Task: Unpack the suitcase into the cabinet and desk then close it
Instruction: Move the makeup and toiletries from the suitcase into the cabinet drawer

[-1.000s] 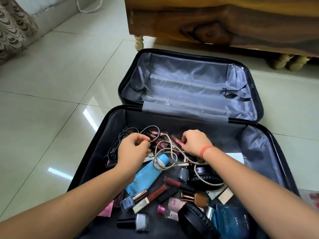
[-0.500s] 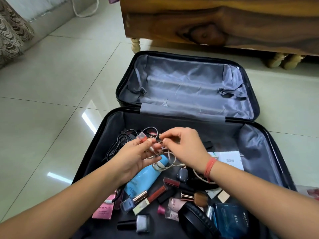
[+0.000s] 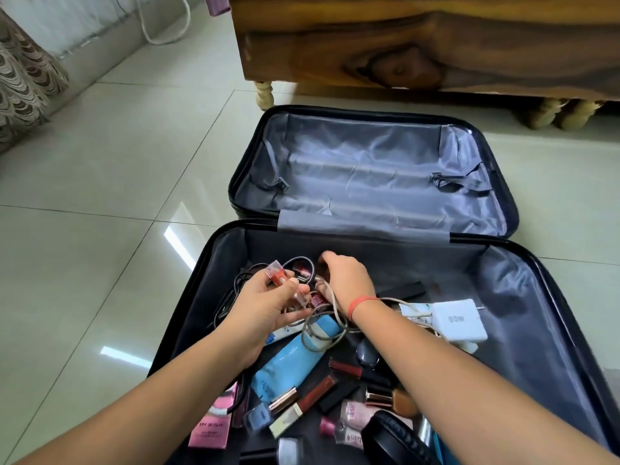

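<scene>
Black hard-shell suitcase (image 3: 523, 297) lies open; left hand (image 3: 265, 310) pinches clear-capped red lip-gloss tubes (image 3: 276, 276), while right hand (image 3: 349, 283), nearer, curls fingers into beige cable (image 3: 332, 302) tangle directly below, grip unclear.

Hidden & cut-off bits
Suitcase (image 3: 536, 330) near half runs off frame at 6 o'clock, w/ headphones (image 3: 392, 441); right hand (image 3: 349, 280) fingertips curl out of sight; pink box (image 3: 211, 427) text unreadable.
</scene>
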